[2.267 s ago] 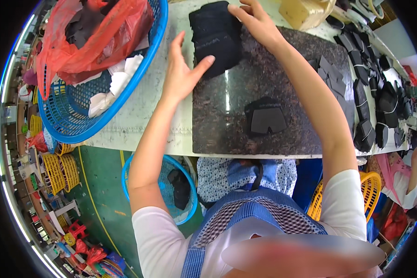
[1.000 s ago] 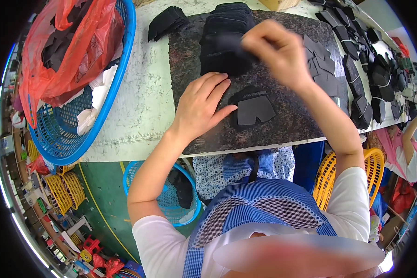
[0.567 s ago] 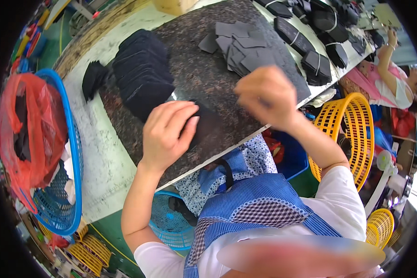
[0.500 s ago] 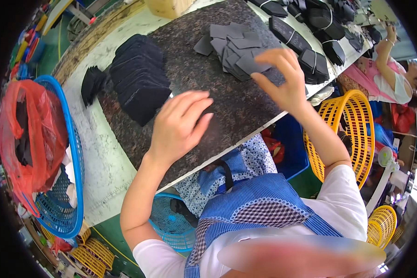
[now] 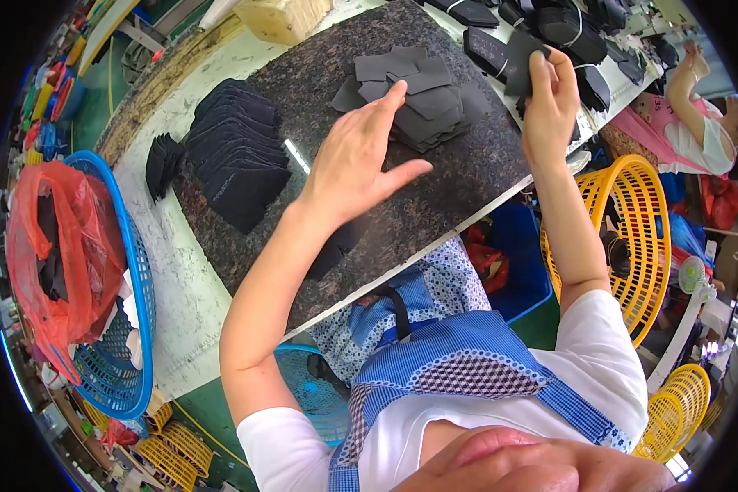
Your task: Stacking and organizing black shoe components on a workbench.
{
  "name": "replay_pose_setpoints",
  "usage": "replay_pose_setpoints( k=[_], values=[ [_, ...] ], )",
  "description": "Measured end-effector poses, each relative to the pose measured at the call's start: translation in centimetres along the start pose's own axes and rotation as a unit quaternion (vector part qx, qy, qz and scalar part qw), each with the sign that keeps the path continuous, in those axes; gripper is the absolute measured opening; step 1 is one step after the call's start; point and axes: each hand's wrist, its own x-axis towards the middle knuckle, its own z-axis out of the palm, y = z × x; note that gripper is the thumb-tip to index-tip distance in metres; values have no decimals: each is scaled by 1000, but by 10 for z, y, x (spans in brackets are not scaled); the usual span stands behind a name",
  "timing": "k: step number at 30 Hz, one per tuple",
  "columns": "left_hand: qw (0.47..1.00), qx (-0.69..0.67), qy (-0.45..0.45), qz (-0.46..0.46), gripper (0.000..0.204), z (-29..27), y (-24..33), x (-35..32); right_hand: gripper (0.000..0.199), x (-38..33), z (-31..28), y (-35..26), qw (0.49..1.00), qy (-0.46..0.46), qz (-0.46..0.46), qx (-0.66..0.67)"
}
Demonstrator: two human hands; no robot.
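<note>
R hand (image 5: pixel 552 107) is at the far right w/ fingers closed on a dark grey cut panel (image 5: pixel 518 61), pinched btwn thumb & fingers, held up in front of a row of tied black bundles (image 5: pixel 562 29). Can't tell if it's one pc or a few, or if it touches the bundle behind.

L hand (image 5: pixel 355 160) is open, nothing gripped: thumb spread to the right, fingertips over the near-left part of the loose grey panel pile (image 5: pixel 430 102); contact unclear. Pile sits on the far-right part of the dark stone slab (image 5: pixel 467 176), which lies on the white table (image 5: pixel 172 312).

Fanned black stack (image 5: pixel 238 156) is on the slab's left side, w/ a smaller black stack (image 5: pixel 164 166) just left of it. Another black pc (image 5: pixel 328 254), prob. flat on the slab, is partly hidden by the L forearm.

Far left: blue basket (image 5: pixel 145 320) w/ red plastic bag (image 5: pixel 70 254) in it. Near right: yellow basket (image 5: pixel 660 246).
</note>
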Motion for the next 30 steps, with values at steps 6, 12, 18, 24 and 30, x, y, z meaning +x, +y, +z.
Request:
replay_pose_setpoints(
  k=[6, 12, 18, 24, 30],
  values=[
    [885, -290, -103, -349, 35, -47, 76, -74, 23, -98, 26, -75, 822, -541, 169, -51],
    [809, -384, -15, -445, 18, -53, 102, -161, 29, -110, 37, -69, 618, -674, 404, -14],
    [797, -304, 59, -519, 30, -62, 48, -137, 35, -102, 86, -47, 747, -626, 163, -153],
    [806, -283, 30, -518, 34, -58, 35, -132, 35, -104, 90, -45, 753, -602, 186, -192],
    [912, 18, -10, -409, 33, -64, 29, -134, 34, -96, 97, -34, 750, -584, -91, -298]
  ],
)
